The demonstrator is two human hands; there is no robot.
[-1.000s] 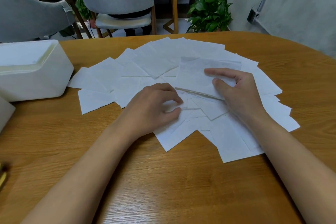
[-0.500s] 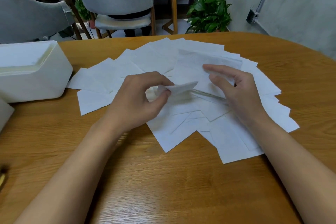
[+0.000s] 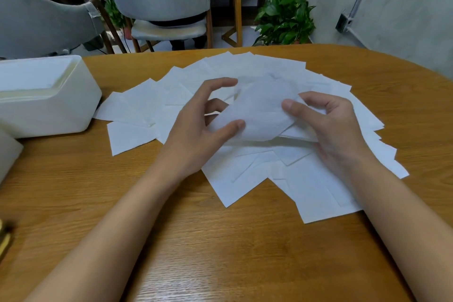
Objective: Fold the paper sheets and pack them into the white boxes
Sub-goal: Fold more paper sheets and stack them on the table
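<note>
White sheet (image 3: 259, 108) pinched, seemingly, btwn both hands.

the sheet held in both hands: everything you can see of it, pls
The held sheet is thin white paper, slightly see-through and motion-blurred. It is raised above the fanned pile of sheets on the wooden table and bows upward in the middle. The left hand pinches its left edge, thumb on top; the right hand pinches its right edge the same way. No finished fold or crease shows clearly.
</note>
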